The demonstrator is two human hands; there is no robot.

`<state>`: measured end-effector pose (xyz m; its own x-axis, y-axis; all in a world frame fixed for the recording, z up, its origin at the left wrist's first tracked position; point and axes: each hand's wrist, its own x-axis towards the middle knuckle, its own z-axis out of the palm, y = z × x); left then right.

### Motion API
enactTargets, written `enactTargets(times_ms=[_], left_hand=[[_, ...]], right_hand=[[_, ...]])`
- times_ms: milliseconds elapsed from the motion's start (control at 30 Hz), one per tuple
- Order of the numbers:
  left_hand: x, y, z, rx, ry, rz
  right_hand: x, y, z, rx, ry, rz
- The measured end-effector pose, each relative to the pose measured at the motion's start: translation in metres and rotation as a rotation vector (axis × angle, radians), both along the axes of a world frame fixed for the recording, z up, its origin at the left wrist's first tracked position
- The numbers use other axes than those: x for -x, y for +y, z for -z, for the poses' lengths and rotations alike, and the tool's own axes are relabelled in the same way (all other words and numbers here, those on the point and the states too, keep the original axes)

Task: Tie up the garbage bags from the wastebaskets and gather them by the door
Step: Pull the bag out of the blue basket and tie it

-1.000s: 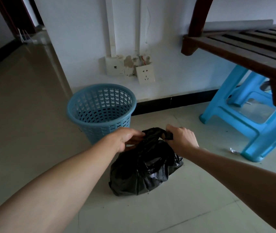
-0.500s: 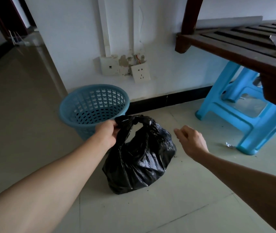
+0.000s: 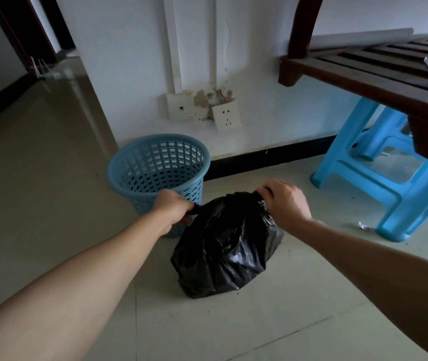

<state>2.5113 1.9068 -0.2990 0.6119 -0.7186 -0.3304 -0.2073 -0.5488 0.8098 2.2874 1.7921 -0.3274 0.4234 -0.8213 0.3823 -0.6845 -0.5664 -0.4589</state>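
A full black garbage bag (image 3: 227, 252) sits on the tiled floor in front of me. My left hand (image 3: 172, 209) grips a twisted end of the bag's top at its left side. My right hand (image 3: 284, 200) is closed on the other end of the top, at the upper right. The two ends are pulled apart sideways. A blue perforated plastic wastebasket (image 3: 155, 168) stands without a liner just behind the bag, against the white wall, partly covered by my left hand.
A blue plastic stool (image 3: 390, 175) stands to the right under a dark wooden slatted bench (image 3: 379, 71). Wall sockets (image 3: 227, 118) sit low on the wall. A small foil scrap (image 3: 364, 226) lies by the stool. A hallway (image 3: 33, 113) runs off to the far left.
Half a second ago my right hand was free and open beside the bag. It has come back and closed on the bag's top, and both hands now pull the ends apart.
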Motion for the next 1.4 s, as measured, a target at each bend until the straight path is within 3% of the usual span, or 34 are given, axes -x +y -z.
enactTargets(times_ms=[67,100,167,200,367,433,533,600,733,833,967,1067,1167,1233,1300,1400], left_hand=[[-0.023,0.017,0.006,-0.086,-0.228,0.008],[-0.033,0.024,0.008,-0.097,-0.221,-0.022],[-0.042,0.032,0.009,-0.036,-0.033,-0.098],[-0.041,0.031,0.008,0.028,0.090,-0.137],[-0.021,0.013,-0.013,0.459,0.857,-0.282],[-0.006,0.007,-0.024,0.533,0.928,-0.305],[0.015,0.002,-0.034,0.440,0.699,-0.239],[0.017,0.004,-0.031,0.366,0.378,-0.110],[0.006,0.012,-0.010,0.410,-0.190,0.219],[-0.006,0.021,0.005,0.417,-0.466,0.357],[-0.012,0.023,0.012,0.243,-0.632,0.474],[-0.001,0.022,0.016,-0.140,-0.796,0.626],[0.005,0.031,0.032,-0.512,-0.641,0.754],[0.008,0.035,0.041,-0.589,-0.568,0.814],[0.009,0.033,0.044,-0.609,-0.640,0.851],[0.009,0.030,0.045,-0.638,-0.683,0.843]], right_hand=[[0.034,-0.017,0.006,-0.110,0.124,0.163],[0.053,-0.023,0.010,-0.181,0.178,0.256],[0.079,-0.029,0.017,-0.353,0.187,0.374],[0.082,-0.030,0.018,-0.463,0.082,0.403],[0.042,-0.014,-0.010,-1.048,-0.972,0.441],[0.026,-0.010,-0.024,-1.158,-1.293,0.420],[0.018,-0.010,-0.035,-1.192,-1.516,0.476],[0.019,-0.010,-0.034,-1.152,-1.459,0.543],[0.028,-0.012,-0.022,-1.064,-1.248,0.655],[0.040,-0.013,-0.016,-1.033,-1.166,0.720],[0.040,-0.015,-0.011,-0.992,-1.102,0.718],[0.028,-0.010,-0.020,-0.986,-1.030,0.622],[0.008,0.008,-0.039,-1.139,-1.062,0.412],[-0.005,0.021,-0.050,-1.234,-1.024,0.246],[-0.014,0.028,-0.047,-1.262,-0.914,0.133],[-0.017,0.034,-0.019,-1.223,-0.891,0.182]])
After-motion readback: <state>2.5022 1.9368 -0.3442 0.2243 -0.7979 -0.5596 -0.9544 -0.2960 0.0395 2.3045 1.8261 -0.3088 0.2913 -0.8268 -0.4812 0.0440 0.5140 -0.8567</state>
